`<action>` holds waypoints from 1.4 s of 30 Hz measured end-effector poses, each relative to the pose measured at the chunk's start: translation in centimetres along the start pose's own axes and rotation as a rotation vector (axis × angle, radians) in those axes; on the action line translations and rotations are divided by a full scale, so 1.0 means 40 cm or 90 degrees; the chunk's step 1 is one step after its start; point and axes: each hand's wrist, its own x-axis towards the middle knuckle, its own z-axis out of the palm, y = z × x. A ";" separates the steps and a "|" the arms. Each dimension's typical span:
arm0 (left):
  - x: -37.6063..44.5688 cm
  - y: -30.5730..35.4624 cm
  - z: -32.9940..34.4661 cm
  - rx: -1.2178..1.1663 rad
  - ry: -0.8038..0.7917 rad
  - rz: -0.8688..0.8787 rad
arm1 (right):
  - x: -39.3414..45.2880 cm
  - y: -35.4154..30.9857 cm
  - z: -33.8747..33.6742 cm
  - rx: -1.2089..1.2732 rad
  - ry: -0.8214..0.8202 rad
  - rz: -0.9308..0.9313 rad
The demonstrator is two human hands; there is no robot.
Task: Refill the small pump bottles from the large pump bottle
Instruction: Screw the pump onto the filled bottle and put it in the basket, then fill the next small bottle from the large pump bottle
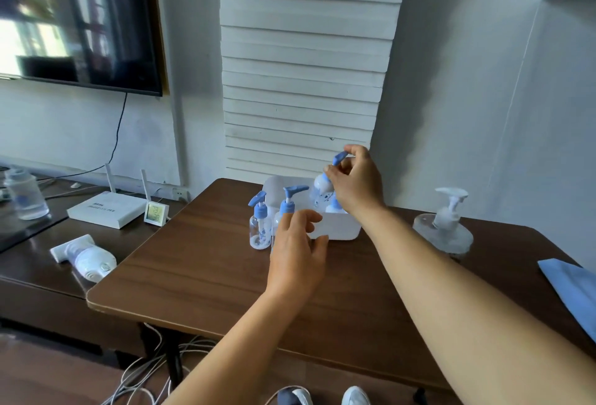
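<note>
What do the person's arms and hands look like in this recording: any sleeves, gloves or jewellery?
Both forearms are bare right down to the frame's lower edge; no sleeves show. The left hand and the right hand wear no gloves. No rings, watch or bracelet are visible on the fingers or wrists, and no markings or cables.

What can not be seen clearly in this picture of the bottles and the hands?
Head view only:
- Second small bottle: body hidden behind the left hand.
- White bin: contents partly hidden by the right hand holding a lifted bottle.
- Large pump bottle: fill level unclear, too clear and blurred.
</note>
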 end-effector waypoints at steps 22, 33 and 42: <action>0.055 -0.023 -0.013 0.120 0.105 -0.109 | -0.022 0.063 0.007 -0.195 -0.168 0.063; 0.050 0.061 -0.003 -0.084 0.051 -0.076 | -0.153 0.072 -0.059 -0.020 -0.378 0.073; 0.030 0.123 0.029 -0.032 0.051 -0.097 | -0.231 0.088 -0.137 -0.116 -0.304 0.071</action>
